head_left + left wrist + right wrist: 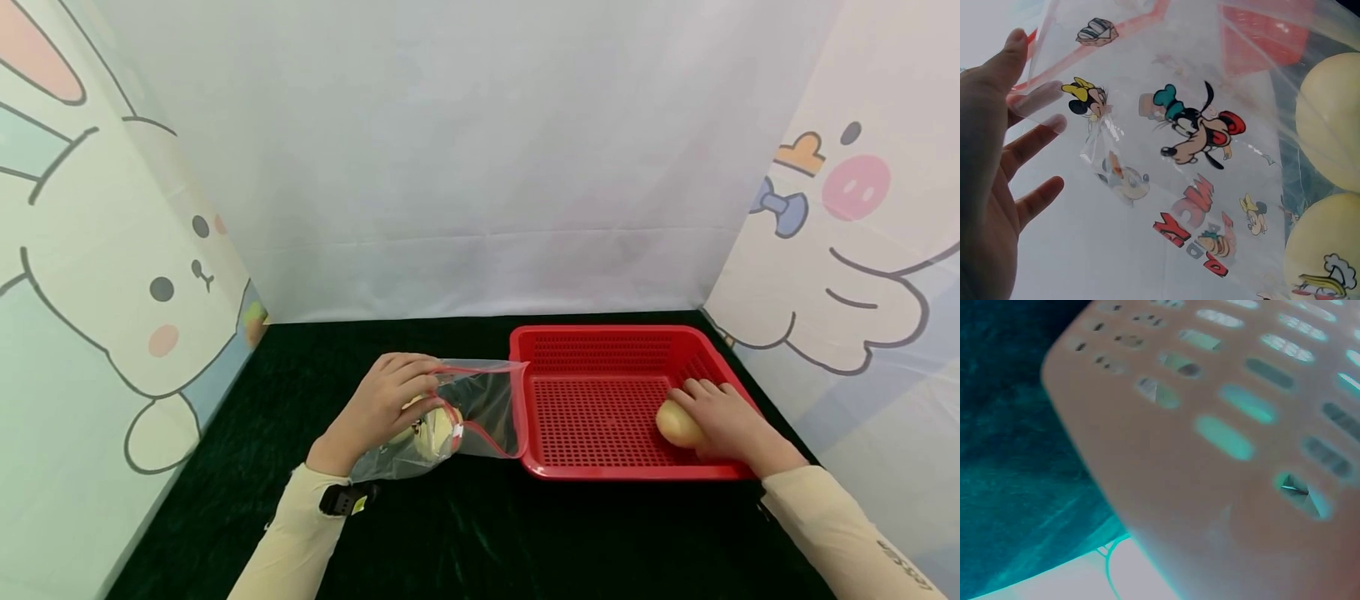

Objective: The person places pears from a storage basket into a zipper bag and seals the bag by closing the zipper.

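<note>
In the head view, my left hand [390, 400] lies over a clear zip bag [491, 408] with red edging. The left wrist view shows this hand's thumb and fingers [1036, 199] spread apart at the red-edged side of the printed bag [1147, 206], one finger seen through the film. Pale yellow round items [1332, 119] are inside the bag. On the right, my right hand [723, 421] grips a pale yellow round item [678, 425] inside the red basket [600, 473]. The right wrist view has only the slotted basket wall [1160, 456], without the hand or item.
Dark green cloth [480, 542] covers the table. The basket stands right of the bag, whose red edge reaches its left rim. A pale curtain [480, 167] hangs behind, with printed cartoon panels at both sides.
</note>
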Demonstrator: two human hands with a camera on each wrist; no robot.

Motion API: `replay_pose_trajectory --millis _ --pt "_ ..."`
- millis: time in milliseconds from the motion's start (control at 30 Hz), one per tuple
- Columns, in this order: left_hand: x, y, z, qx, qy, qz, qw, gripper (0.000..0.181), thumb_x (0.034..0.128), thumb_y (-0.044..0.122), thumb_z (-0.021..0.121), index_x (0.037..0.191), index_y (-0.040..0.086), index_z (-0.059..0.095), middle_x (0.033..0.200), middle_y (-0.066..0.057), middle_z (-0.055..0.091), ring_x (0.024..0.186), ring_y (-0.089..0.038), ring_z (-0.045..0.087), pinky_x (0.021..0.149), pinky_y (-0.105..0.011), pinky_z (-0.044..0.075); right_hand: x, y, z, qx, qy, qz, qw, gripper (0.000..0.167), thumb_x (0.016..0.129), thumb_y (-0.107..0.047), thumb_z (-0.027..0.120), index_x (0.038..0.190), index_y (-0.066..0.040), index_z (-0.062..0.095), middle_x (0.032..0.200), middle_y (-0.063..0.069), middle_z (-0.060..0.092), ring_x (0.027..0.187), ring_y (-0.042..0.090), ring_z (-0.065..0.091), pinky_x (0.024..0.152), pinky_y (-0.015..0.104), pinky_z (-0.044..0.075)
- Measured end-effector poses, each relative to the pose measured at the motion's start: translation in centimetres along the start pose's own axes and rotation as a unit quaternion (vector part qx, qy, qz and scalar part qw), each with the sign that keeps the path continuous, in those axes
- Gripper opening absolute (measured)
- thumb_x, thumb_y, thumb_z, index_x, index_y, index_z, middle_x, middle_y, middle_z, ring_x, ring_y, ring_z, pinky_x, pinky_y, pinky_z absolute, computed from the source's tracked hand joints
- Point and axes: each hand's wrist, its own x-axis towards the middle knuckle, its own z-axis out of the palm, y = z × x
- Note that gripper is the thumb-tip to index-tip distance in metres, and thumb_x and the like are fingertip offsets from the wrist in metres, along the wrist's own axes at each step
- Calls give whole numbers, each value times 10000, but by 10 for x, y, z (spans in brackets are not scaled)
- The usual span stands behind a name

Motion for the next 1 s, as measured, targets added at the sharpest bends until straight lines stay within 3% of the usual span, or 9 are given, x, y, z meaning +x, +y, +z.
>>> replay_pose_trajectory --millis 400,700,1000 --pt "1 -1 2 -5 1 47 10000 395 1066 422 417 940 131 652 1189 -81 675 1112 -279 600 927 -490 463 13 -17 -28 -303 599 -233 9975 877 512 -258 991 1251 -19 584 1047 129 539 955 337 534 720 510 446" --pt "1 0 2 -5 -29 20 10000 393 1063 426 426 941 132 655 1191 -81 676 1113 -279 601 931 -491 461 25 -41 -54 -297 880 -541 9942 881 520 -261 994 1261 -27 578 1083 144 544 976 345 537 770 541 440" --pt "2 0 1 1 -33 13 10000 400 1060 438 424 943 133 654 1196 -80 676 1116 -280 600 933 -491 458 41 -66 -67 -382 1233 -933 9872 932 501 -285 1002 1285 -26 571 1144 172 548 1026 356 540 824 556 428"
